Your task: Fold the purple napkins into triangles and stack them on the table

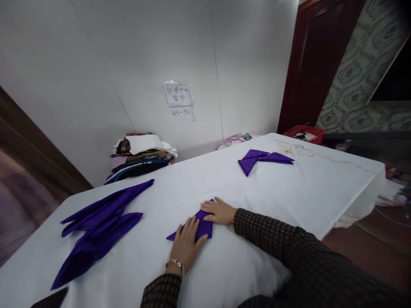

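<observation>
A purple cloth napkin point(203, 228), folded into a pointed shape, lies on the white tablecloth point(205, 179) in front of me. My left hand point(187, 244) rests flat on its left part, fingers stretched out and a bracelet at the wrist. Pressing on its upper right edge is my right hand point(219, 211), with fingers extended and lying flat. Neither hand grips the cloth. Parts of the napkin are hidden under both hands. To the left lie loosely gathered purple napkins point(96, 239). Folded purple pieces point(252, 161) lie farther back on the right.
A pile of folded clothes point(141, 152) stands beyond the table's back left edge. Handwritten paper signs point(178, 95) hang on the pale wall. Behind the far right of the table is a red basket point(316, 134). A dark object point(51, 298) shows at the lower left edge.
</observation>
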### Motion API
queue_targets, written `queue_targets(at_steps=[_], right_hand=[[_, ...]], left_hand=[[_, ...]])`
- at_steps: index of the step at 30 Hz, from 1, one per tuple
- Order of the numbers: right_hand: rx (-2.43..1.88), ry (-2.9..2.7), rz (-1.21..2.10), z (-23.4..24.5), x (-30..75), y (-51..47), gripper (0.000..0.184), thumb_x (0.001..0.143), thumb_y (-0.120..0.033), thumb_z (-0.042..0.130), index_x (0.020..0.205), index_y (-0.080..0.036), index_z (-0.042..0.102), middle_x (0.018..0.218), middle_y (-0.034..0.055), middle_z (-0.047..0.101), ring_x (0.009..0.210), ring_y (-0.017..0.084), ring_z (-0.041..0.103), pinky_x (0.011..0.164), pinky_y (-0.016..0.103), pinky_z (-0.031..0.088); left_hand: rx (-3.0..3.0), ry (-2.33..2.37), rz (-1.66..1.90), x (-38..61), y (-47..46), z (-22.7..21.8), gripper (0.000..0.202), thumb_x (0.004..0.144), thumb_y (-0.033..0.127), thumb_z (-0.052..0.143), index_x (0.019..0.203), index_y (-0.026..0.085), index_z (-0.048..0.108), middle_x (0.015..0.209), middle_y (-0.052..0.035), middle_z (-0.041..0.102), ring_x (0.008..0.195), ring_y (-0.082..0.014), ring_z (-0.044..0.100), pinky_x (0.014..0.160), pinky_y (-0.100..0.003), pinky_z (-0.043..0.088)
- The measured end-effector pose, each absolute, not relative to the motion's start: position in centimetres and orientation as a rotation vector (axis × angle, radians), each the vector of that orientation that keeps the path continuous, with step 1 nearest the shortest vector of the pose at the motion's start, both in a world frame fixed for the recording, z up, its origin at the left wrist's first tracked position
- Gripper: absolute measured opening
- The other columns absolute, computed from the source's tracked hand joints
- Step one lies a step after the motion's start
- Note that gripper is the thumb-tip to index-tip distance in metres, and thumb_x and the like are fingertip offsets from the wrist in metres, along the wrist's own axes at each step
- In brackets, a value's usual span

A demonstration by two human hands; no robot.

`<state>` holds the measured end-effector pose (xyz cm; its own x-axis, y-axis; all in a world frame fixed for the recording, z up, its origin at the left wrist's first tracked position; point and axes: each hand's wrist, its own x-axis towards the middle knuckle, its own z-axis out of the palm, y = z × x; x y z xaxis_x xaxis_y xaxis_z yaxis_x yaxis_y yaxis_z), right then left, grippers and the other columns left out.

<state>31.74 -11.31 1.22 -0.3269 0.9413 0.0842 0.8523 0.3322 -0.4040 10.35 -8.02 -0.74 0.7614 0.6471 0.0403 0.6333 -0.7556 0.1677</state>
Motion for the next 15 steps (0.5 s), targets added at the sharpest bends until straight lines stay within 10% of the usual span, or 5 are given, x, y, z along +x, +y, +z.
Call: queue_targets(at_steps=[15], right_hand=[[-1.857,-2.094,0.194,2.9,32.6,-11.2,0.067,0.091,-0.058,0.028,0.143,-0.016,0.028,0.149,0.0128,0.024,0.138,0.023,0.016,0.110,0.048,0.008]], left_hand=[[2.818,1.033,0.179,10.3,-8.0,-1.0,0.064,0.088,0.058,0.030,0.137,0.018,0.037,0.146,-0.0099,0.033,0.136,-0.0240,0.026,0.110,-0.048,0.020]])
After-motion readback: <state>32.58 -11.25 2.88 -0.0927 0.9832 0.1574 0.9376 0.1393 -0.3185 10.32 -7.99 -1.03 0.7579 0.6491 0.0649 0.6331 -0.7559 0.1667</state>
